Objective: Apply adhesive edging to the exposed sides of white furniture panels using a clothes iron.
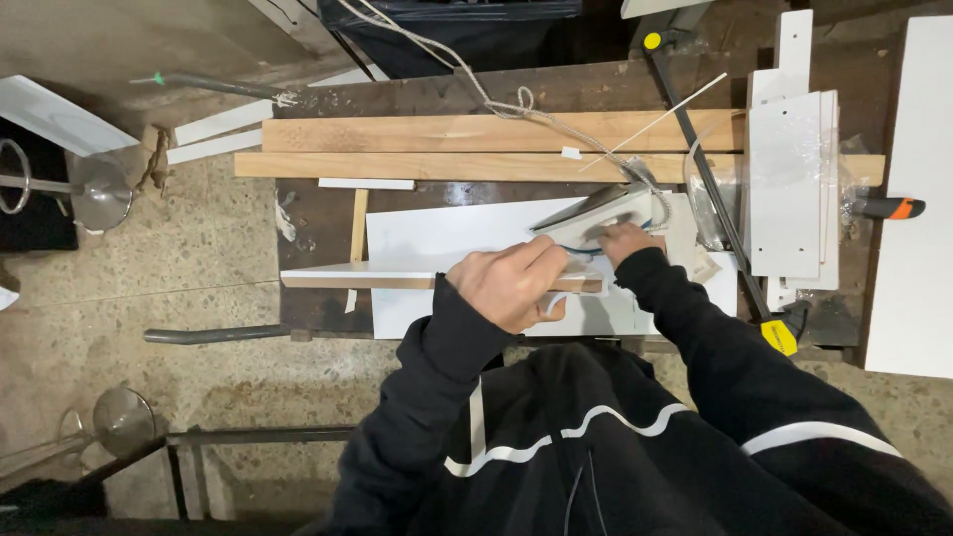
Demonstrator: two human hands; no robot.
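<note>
- The person wears a black hooded sweatshirt [635, 447], seen from above, which fills the lower middle and right of the view.
- A thin white stripe [556, 437] curves in a wave across the chest, with a short white bar rising from it on the person's left side.
- A second white band [819, 435] crosses the right upper sleeve at a slant (wider than the chest stripe).
- Two thin dark drawcords [581, 496] hang down the front of the chest.
- Both sleeves are long and plain black, ending in snug cuffs at the wrists.
- The left hand [511, 283] and the right hand [625, 238] are bare, with no gloves.
</note>
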